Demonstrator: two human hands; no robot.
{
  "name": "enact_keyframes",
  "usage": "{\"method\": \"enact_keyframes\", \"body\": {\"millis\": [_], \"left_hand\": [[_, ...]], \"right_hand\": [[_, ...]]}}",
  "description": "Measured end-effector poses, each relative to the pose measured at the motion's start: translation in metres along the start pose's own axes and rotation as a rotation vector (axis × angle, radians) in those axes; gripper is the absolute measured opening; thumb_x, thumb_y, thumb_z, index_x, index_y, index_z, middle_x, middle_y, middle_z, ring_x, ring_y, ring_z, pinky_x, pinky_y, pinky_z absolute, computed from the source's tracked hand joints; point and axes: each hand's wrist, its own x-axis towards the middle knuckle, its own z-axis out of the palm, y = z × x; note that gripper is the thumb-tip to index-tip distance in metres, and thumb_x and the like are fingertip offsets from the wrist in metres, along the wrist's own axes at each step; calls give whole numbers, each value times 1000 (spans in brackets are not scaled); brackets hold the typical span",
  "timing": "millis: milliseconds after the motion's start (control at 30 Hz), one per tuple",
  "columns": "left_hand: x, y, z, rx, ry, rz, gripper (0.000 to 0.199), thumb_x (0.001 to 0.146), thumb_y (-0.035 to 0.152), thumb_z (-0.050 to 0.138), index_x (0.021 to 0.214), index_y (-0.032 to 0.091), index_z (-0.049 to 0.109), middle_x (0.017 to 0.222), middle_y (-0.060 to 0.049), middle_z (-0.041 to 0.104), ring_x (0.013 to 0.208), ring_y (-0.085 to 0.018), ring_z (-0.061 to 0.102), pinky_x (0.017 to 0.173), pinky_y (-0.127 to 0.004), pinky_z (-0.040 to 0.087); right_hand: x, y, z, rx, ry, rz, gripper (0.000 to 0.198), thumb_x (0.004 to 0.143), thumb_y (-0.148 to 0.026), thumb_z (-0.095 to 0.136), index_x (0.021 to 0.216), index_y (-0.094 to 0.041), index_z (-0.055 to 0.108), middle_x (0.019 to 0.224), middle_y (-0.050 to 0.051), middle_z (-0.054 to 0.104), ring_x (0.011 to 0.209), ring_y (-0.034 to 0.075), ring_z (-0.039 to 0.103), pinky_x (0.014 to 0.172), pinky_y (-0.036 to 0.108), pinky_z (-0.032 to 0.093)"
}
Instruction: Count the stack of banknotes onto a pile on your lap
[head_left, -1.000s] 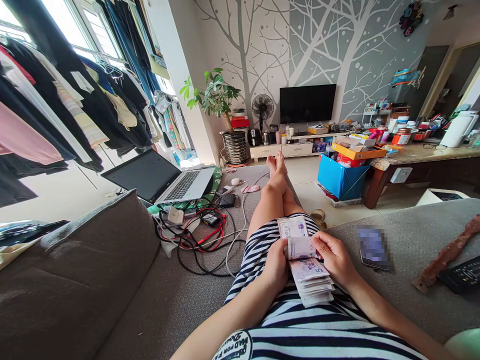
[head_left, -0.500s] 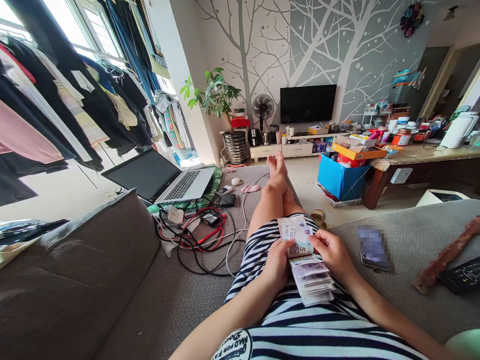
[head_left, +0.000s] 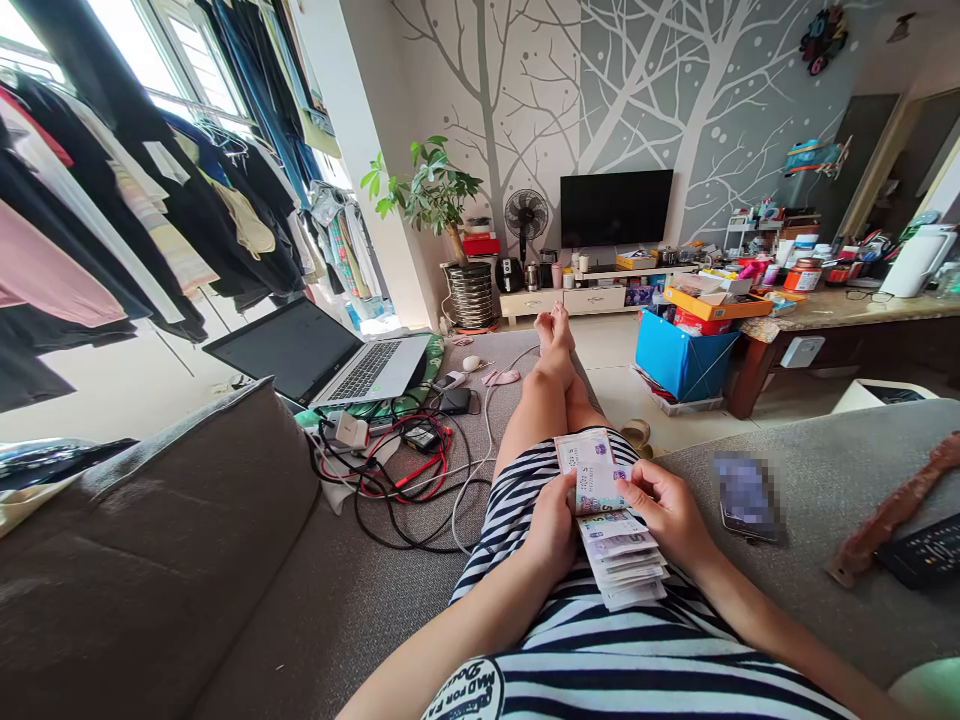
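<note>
A banknote [head_left: 598, 489] marked with a 5 is pinched at its left edge by my left hand [head_left: 553, 522] and at its right edge by my right hand [head_left: 664, 507]. Just beyond it, another pale banknote [head_left: 581, 447] lies partly covered on my lap. Closer to my body, a fanned stack of banknotes [head_left: 619, 560] with purple and green print rests on the striped cloth [head_left: 517, 490] over my thighs. Fingers of both hands are closed, thumbs on top of the note. The undersides of the fingers are hidden.
On the sofa to the left are an open laptop [head_left: 337, 365] and tangled cables [head_left: 390, 500]. To the right lie a phone [head_left: 748, 497], a brown stick-like object [head_left: 892, 510] and a black remote [head_left: 922, 550]. Beyond stands a cluttered table [head_left: 825, 312] with a blue bin [head_left: 682, 355] beside it.
The banknote between my hands has shifted slightly toward me and right, showing more of the note beneath it at the far side. Both hands have moved only a little.
</note>
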Motion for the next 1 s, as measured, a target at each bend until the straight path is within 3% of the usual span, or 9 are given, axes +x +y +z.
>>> {"method": "enact_keyframes", "body": {"millis": [367, 567, 1000], "left_hand": [[5, -4, -6, 42, -68, 31, 29, 80, 37, 80, 105, 23, 79, 119, -6, 82, 125, -42, 71, 97, -48, 61], [8, -6, -10, 91, -163, 63, 32, 81, 41, 80, 111, 28, 78, 122, 0, 81, 132, -41, 67, 101, -50, 60], [6, -7, -10, 17, -76, 34, 26, 79, 31, 82, 104, 25, 79, 115, -3, 83, 125, -40, 71, 92, -46, 62]], "right_hand": [[0, 3, 0, 35, -18, 14, 55, 92, -71, 64, 68, -23, 53, 61, -3, 49, 58, 16, 44, 56, 29, 34], [-2, 2, 2, 88, -38, 14, 48, 95, -67, 65, 79, -22, 64, 69, 1, 63, 64, 18, 53, 60, 29, 41], [-2, -1, 2, 91, -45, 10, 42, 95, -61, 66, 79, -22, 65, 70, 1, 64, 64, 18, 54, 60, 29, 42]]}}
